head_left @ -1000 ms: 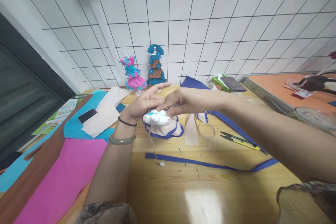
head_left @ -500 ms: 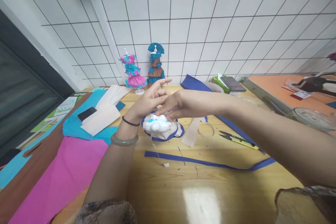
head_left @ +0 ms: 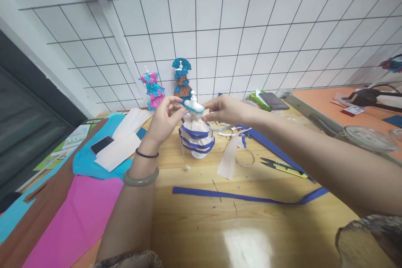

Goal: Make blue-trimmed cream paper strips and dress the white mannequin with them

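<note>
A small white dress form (head_left: pixel 194 108) stands upright on the table, wearing a cream skirt with blue bands (head_left: pixel 197 136). Light blue trim runs across its bust. On its left side my left hand (head_left: pixel 169 119) is closed, thumb and fingertips pinched beside the waist; what lies between them is too small to make out. My right hand (head_left: pixel 221 109) comes in from the other side with fingertips bent close against the form's waist, and what they pinch is not clear. A thin thread (head_left: pixel 184 150) hangs by the skirt, with a pale bit at its lower end.
Two finished dress forms, one pink (head_left: pixel 153 88) and one teal and brown (head_left: pixel 182 79), stand behind. Yellow thread snips (head_left: pixel 284 167), a blue strip (head_left: pixel 220 194), a cream strip (head_left: pixel 228 161) and a roll ring (head_left: pixel 246 157) lie about. Coloured paper sheets (head_left: pixel 78 213) cover the left side.
The dress form, tipped toward me before, now stands upright on its base. My hands, crossed together over it earlier, have parted to either side of its waist.
</note>
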`<state>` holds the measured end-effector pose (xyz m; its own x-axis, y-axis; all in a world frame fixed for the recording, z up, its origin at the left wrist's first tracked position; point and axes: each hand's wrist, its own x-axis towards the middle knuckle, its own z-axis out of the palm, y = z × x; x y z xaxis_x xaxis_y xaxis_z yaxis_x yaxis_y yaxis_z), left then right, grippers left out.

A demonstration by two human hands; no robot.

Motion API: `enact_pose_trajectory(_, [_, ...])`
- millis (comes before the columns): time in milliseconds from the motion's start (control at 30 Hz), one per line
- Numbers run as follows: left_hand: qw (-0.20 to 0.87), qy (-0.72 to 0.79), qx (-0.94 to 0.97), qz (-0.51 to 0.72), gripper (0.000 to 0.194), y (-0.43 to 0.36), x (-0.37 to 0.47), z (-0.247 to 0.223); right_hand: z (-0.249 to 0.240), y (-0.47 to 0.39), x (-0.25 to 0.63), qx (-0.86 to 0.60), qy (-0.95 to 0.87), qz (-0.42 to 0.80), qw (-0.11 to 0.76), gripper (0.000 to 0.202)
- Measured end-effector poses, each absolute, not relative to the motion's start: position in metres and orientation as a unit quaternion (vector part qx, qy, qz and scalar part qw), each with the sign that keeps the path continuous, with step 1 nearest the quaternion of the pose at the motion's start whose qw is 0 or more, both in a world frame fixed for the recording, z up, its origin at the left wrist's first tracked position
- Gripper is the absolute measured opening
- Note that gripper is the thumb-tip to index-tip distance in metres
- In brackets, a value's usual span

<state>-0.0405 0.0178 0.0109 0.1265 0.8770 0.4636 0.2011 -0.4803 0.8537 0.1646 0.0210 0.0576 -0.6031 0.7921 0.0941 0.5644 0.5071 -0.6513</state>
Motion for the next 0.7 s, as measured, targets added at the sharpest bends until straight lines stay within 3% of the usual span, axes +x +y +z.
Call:
enact_pose_trajectory(200, [0.22,0.486,0.709,0.462,0.043,0.008,-0.029,0.012,0.05,0.021,0.161,-0.446,-0.827,0.261,0.223,0.034])
enact_pose_trajectory(400, [0.163,0.509,0.707,0.463,0.078,-0.004,-0.016,0.015,0.042,0.012,0.153,-0.459,-0.829,0.186,0.26,0.027])
enact_pose_trajectory(467, [0.118,0.529,0.695,0.472,0.074,-0.007,-0.011,0.015,0.042,0.007,0.15,-0.458,-0.833,0.165,0.263,0.026])
enact_pose_trajectory(600, [0.065,0.521,0.713,0.465,0.045,-0.009,-0.006,0.018,0.043,0.0,0.147,-0.476,-0.835,0.14,0.239,0.027])
enact_pose_trajectory(700, [0.068,0.511,0.726,0.456,0.041,-0.009,-0.008,0.021,0.041,-0.001,0.148,-0.461,-0.843,0.133,0.244,0.024])
